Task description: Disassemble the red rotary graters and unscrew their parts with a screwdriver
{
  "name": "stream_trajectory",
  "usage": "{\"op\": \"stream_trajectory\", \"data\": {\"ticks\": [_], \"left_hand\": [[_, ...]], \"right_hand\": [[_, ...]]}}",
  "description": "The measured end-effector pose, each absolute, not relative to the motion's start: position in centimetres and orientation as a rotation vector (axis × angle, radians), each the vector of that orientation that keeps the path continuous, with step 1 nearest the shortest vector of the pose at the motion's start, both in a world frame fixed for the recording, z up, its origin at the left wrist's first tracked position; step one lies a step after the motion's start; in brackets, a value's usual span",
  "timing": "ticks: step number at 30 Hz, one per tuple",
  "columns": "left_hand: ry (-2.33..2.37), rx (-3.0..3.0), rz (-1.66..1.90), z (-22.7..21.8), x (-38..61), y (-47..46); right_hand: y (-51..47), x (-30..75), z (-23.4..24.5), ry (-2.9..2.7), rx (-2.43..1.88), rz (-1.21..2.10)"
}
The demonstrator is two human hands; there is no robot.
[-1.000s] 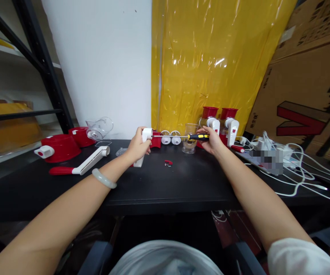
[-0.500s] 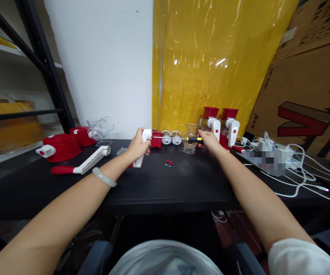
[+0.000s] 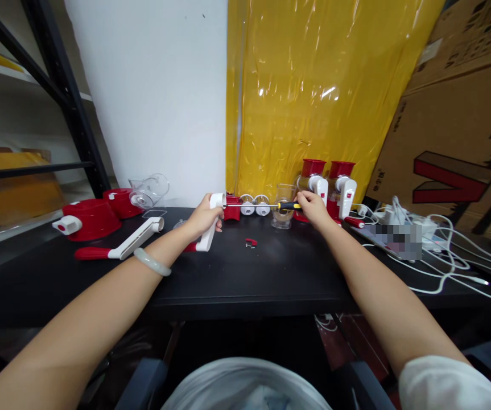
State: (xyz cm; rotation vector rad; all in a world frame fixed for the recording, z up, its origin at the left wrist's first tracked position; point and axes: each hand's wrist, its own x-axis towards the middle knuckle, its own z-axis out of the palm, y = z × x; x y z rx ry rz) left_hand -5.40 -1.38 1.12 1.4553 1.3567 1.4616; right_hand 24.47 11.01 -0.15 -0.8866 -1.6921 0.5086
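Note:
My left hand is closed around a white crank handle with a red grip, held up above the black table. In my right hand is a screwdriver with a black and yellow handle. Its long shaft lies level, and the tip reaches the upper end of the crank handle; exactly where it meets is too small to tell. A small red piece lies on the table between my hands, with tiny screws beside it.
Two drum graters stand at the back right, near tangled white cables. Metal drums and a clear cup sit at the back. Red bases and another crank handle lie at left on the table.
The crank handle in my left hand has shifted slightly left and tilted a little. My right hand and the screwdriver stay nearly in place, with a small change in the fingers.

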Motion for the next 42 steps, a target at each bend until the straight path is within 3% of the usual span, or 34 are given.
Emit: {"op": "stream_trajectory", "data": {"ticks": [11, 19, 23, 30, 42], "left_hand": [[1.331, 1.337, 1.390, 1.0, -5.5, -1.4], [1.481, 1.719, 1.425, 0.6, -5.0, -1.7], [1.536, 1.900, 1.377, 0.5, -4.9, -2.1], [1.514, 1.872, 1.322, 0.6, -4.8, -2.3], [1.421, 1.662, 1.453, 0.5, -5.0, -1.5]], "right_hand": [[9.2, 24.4, 1.0, -1.725, -0.894, 0.340], [9.9, 24.6, 0.7, -1.631, -1.174, 1.058], [9.9, 24.9, 0.7, -1.667, -1.409, 1.163], [11.1, 25.1, 0.0, -1.759, -1.483, 0.804], [9.9, 24.7, 0.5, -1.834, -1.195, 0.271]]}}
